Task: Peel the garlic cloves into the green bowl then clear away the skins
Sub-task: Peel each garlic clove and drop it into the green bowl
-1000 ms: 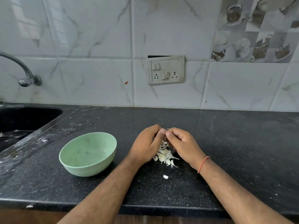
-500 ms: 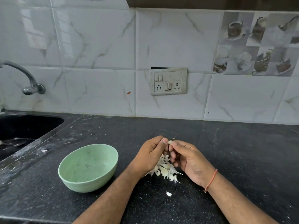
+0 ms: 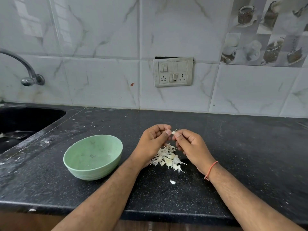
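A small white garlic clove [image 3: 173,132] is pinched between the fingertips of my left hand [image 3: 152,140] and my right hand [image 3: 191,145], held above the black counter. Beneath the hands lies a heap of garlic cloves and papery skins [image 3: 167,158]. One loose white piece [image 3: 172,182] lies nearer the counter's front edge. The green bowl [image 3: 78,169] stands to the left of my left hand, with no cloves visible in it.
A black sink [image 3: 25,120] is set into the counter at the far left, with a metal tap [image 3: 27,70] above it. A switch and socket plate [image 3: 173,71] sits on the tiled wall. The counter's front edge [image 3: 166,212] runs below my forearms.
Both hands stay together over the heap, working the clove between the fingertips. The camera has shifted, so the scene sits differently in frame.
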